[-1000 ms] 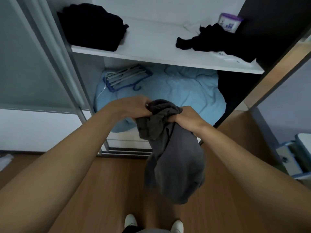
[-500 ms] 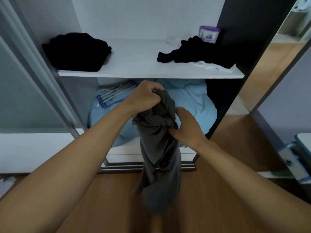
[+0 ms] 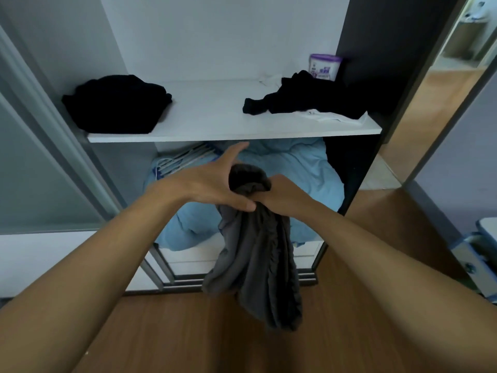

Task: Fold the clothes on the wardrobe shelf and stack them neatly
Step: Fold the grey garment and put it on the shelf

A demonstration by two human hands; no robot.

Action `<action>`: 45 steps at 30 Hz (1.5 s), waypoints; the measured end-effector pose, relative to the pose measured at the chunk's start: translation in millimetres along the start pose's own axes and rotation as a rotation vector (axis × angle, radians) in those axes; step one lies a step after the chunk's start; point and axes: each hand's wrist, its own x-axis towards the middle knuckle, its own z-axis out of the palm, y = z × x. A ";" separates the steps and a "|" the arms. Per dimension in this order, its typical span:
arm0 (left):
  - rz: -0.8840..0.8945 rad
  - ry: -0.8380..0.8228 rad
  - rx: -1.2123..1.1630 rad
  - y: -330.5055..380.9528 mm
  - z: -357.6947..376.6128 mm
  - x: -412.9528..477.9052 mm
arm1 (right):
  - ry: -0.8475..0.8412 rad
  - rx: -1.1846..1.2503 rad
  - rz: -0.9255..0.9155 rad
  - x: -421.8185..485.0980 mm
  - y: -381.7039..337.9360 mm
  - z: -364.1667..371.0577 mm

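Observation:
A dark grey garment (image 3: 258, 265) hangs bunched in front of the wardrobe, below the white shelf (image 3: 215, 136). My right hand (image 3: 285, 193) grips its gathered top. My left hand (image 3: 212, 181) lies against the bunch from the left, fingers stretched up and thumb across the cloth below. On the shelf a black folded pile (image 3: 115, 103) sits at the left. A loose heap of black clothes (image 3: 304, 98) lies at the right, on top of a white cloth (image 3: 330, 117).
A purple-lidded tub (image 3: 324, 66) stands at the shelf's back right. Below the shelf lie a light blue duvet (image 3: 298, 168) and a blue-and-white hanger (image 3: 185, 160). A sliding door frame (image 3: 67, 146) runs along the left. A wooden floor (image 3: 161, 332) lies underfoot, and a blue-white object (image 3: 481, 259) stands at right.
My left hand has let go of the grey garment's top and spread its fingers. My right hand has moved up to grip the bunch. The view has tilted up toward the shelf.

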 end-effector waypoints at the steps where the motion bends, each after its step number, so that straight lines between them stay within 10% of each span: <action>1: -0.050 -0.013 0.129 -1.2 2.7 2.0 | -0.015 0.003 -0.004 3.3 -4.9 -1.8; 5: -0.026 0.185 0.367 0.5 2.9 14.3 | -0.046 0.049 -0.019 10.5 -14.8 -16.0; 14: 0.055 0.544 -0.038 -7.7 -25.7 12.8 | 0.006 -0.144 0.167 -12.4 69.9 24.2; 22: -0.093 0.367 0.271 -72.5 -45.3 3.2 | 0.202 -0.006 0.163 4.3 45.5 -13.0; 30: -0.457 -0.291 0.544 -123.0 -5.7 -1.0 | 0.121 0.000 0.111 6.1 4.0 -9.3; 36: 0.037 -0.173 -0.035 -93.4 56.0 2.2 | 0.104 0.053 0.155 2.6 -12.7 3.1; 45: -0.047 0.215 0.033 -62.8 54.2 20.7 | -0.060 -0.175 0.095 -23.8 12.5 0.6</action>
